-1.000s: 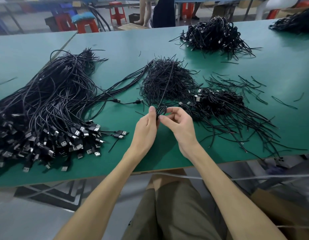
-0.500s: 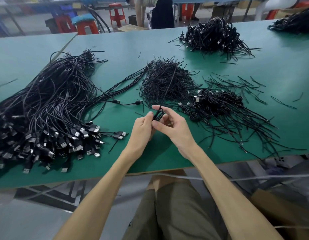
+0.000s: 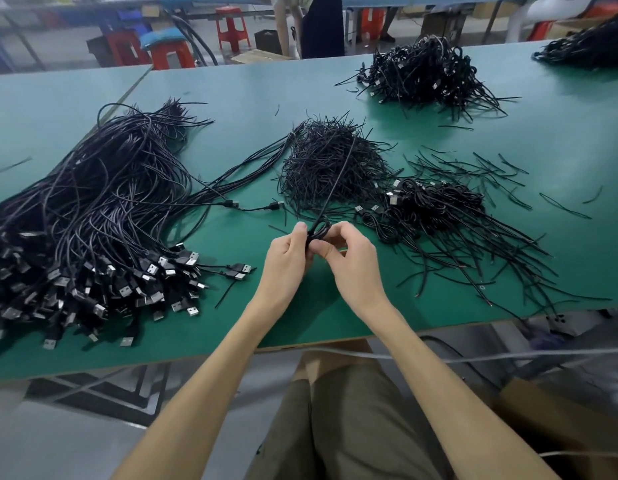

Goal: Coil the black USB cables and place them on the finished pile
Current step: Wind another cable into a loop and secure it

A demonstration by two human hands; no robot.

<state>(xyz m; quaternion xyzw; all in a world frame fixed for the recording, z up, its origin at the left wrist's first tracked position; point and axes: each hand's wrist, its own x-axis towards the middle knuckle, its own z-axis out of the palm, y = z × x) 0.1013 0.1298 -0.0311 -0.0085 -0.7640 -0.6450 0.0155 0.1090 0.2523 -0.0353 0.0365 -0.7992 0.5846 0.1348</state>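
Far left is the big heap of loose cables (image 3: 92, 220), plugs fanned toward the near edge of the table (image 3: 335, 317), none of them coiled yet. Moving right, the left hand (image 3: 288, 258) is up off the table, thumb and fingers curled in, pinching one side of a small coil (image 3: 319, 230). The right hand (image 3: 349, 261) is right up against it, fingers curled round the other side of the same coil, so the two grip it between them. One thin strand (image 3: 338, 174) runs up and away from the coil, across the mound of short ties (image 3: 311, 161) behind. I honestly can't tell if it's the cable's own tail or a tie going on.

My read is that this is the winding/securing bit, not the drop-off. A few tips for doing it well:

- Let the left pinch be the anchor. If it slackens, the loops will probably spring open.
- Let the right do the feeding, laying each turn beside the last instead of crossing over.
- Draw that loose strand in gently so it doesn't drag ties out of the mound.
- Get the end wrapped snug before letting go.

Further right, just beside the ties, sits the finished pile (image 3: 435, 206), coiled ones with tails poking toward the near-right edge. That's where this one goes, and it's near the right hand. There's also a far pile (image 3: 421, 71) at the back, well apart.
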